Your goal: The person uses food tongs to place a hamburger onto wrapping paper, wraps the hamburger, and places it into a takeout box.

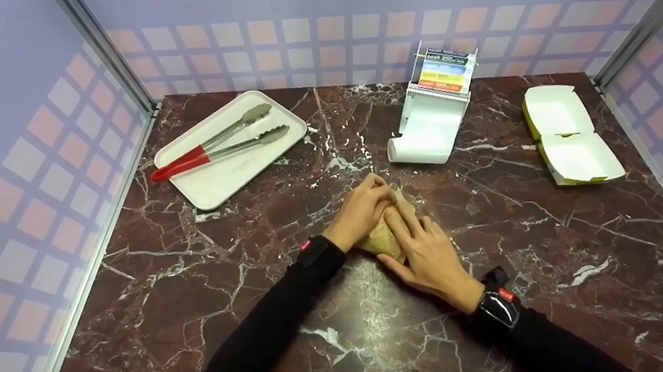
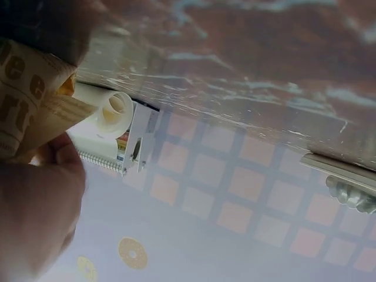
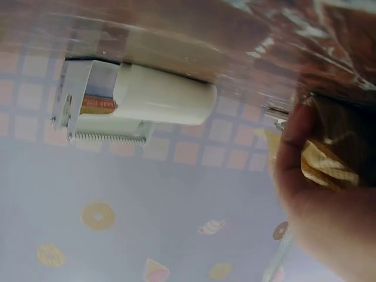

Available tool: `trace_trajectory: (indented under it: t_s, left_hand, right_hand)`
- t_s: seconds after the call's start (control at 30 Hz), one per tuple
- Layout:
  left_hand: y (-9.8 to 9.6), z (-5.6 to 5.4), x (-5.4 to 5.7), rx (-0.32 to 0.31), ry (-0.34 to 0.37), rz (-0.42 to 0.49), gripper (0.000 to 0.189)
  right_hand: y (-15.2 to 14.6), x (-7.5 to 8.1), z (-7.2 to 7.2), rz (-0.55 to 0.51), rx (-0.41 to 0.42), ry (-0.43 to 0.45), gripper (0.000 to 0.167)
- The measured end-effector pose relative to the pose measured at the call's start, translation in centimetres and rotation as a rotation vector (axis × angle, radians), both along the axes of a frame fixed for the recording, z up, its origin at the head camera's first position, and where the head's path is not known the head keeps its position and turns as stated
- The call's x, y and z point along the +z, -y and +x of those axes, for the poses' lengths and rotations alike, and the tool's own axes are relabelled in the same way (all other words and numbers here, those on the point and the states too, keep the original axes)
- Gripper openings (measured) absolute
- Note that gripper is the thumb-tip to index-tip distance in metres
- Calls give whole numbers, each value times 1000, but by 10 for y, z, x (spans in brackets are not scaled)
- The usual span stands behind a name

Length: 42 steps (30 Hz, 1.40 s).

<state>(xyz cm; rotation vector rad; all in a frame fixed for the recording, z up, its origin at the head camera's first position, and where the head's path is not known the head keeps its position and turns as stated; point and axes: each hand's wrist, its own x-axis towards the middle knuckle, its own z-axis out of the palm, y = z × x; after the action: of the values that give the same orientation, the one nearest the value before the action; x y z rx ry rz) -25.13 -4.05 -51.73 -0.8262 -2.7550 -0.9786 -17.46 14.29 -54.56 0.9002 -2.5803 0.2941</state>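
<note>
A bundle in brown printed wrapping paper (image 1: 381,240) lies on the table between the two hands. My left hand (image 1: 363,210) is at its far left side, with the fingers bent over the paper. In the left wrist view, that hand pinches a loose flap of the paper (image 2: 61,120), and a small orange patch shows inside the fold. My right hand (image 1: 428,255) holds the bundle from the right, fingers across its top and thumb at the near side. The right wrist view shows its curled finger against the crumpled paper (image 3: 332,164). What is wrapped is mostly hidden.
A white tray (image 1: 219,183) with red-handled tongs (image 1: 205,157) lies at the far left. Behind the hands stands a label dispenser (image 1: 441,77) with a white paper roll (image 1: 423,148). An opened yellow-and-white takeaway box (image 1: 580,154) sits at right. White crumbs (image 1: 367,153) dot the marble-patterned table.
</note>
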Motion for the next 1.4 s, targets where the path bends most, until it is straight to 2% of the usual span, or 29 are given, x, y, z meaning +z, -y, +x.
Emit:
trace_trajectory:
  t_s: [0.13,0.23,0.4,0.57,0.67,0.93,1.17,1.27,1.4]
  left_hand:
    - [3,-1,0,-13,46,-207,27]
    - [4,-2,0,-22,55,-293,32]
    - [5,-4,-3,-17,48,-236,27]
    - [4,-4,-4,-21,89,-190,25]
    - [4,-4,-4,-31,105,-212,27]
    - [4,0,-5,14,15,-322,29]
    - [2,3,-3,64,69,-243,24]
    - [8,3,-2,10,91,-210,29]
    - [28,3,3,-164,191,-192,44]
  right_hand:
    - [0,0,-2,-1,-4,47,82]
    - [1,-1,-2,-10,-9,80,81]
    - [2,-1,-3,-31,-15,105,83]
    - [2,-2,-3,-23,-17,126,86]
    - [1,-3,-3,-17,-25,131,87]
    - [0,-3,-2,-7,-37,156,87]
    - [0,-2,-2,9,-42,169,87]
    - [0,-2,-2,21,-41,170,86]
    - [-1,-3,-2,19,-36,186,87]
